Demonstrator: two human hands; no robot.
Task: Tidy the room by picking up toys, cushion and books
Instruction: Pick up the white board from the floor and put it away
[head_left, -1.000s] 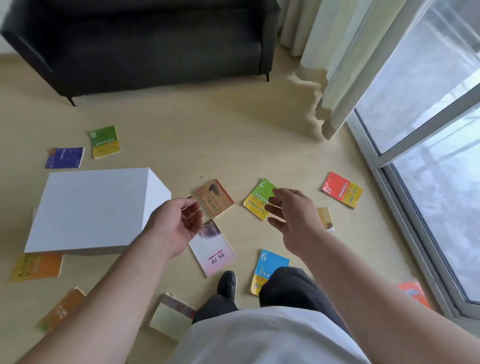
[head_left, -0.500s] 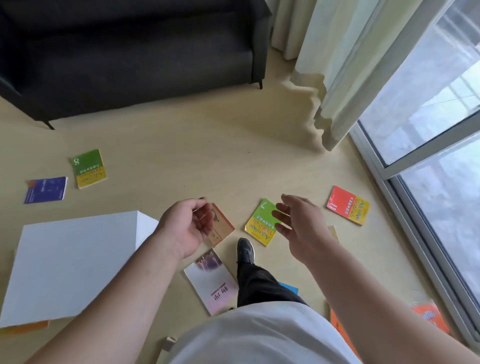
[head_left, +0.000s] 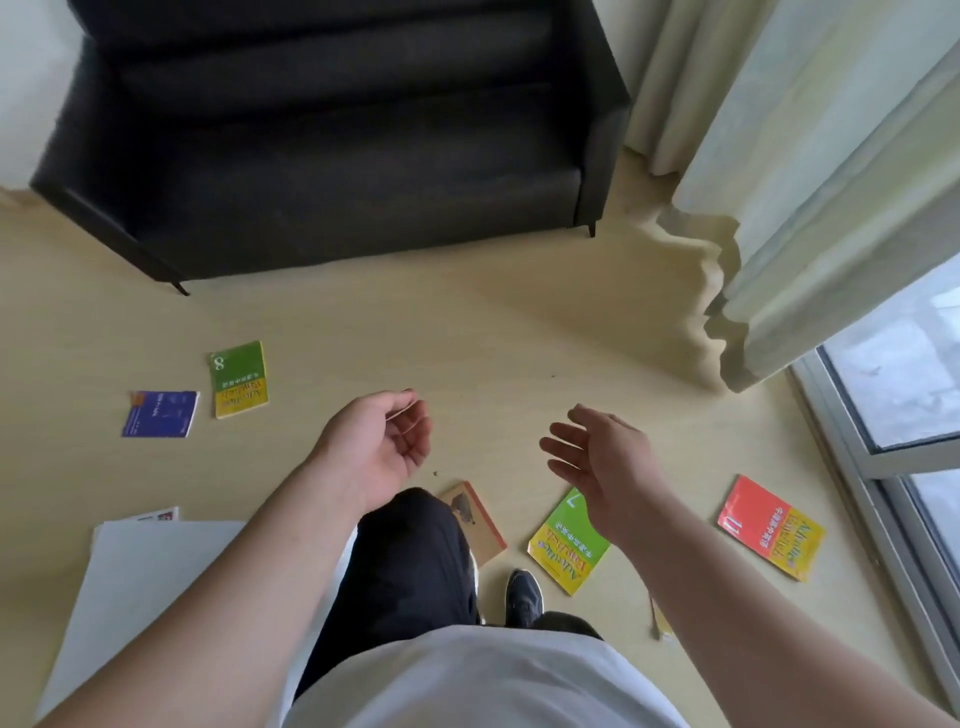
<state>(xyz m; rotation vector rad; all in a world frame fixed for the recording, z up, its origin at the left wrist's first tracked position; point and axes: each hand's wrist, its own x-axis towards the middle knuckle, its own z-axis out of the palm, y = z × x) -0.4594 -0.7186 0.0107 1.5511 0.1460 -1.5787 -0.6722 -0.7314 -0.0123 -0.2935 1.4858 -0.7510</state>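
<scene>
Both hands hang in mid-frame above the pale floor (head_left: 493, 338), holding nothing; the left hand (head_left: 379, 447) has its fingers loosely curled and empty, the right hand (head_left: 602, 467) has its fingers slack and spread; books lie scattered flat on the floor: a green book marked 8 (head_left: 239, 379) and a purple book (head_left: 161, 414) just beside it at middle left, a brown book (head_left: 475, 519) and a green book marked 7 (head_left: 566, 545) at lower centre, a red book marked 11 (head_left: 771, 527) at lower right near the window (head_left: 893, 405); a white box (head_left: 145, 587) sits at lower left; a black sofa (head_left: 332, 130) fills the upper left, a curtain (head_left: 779, 182) the upper right.
</scene>
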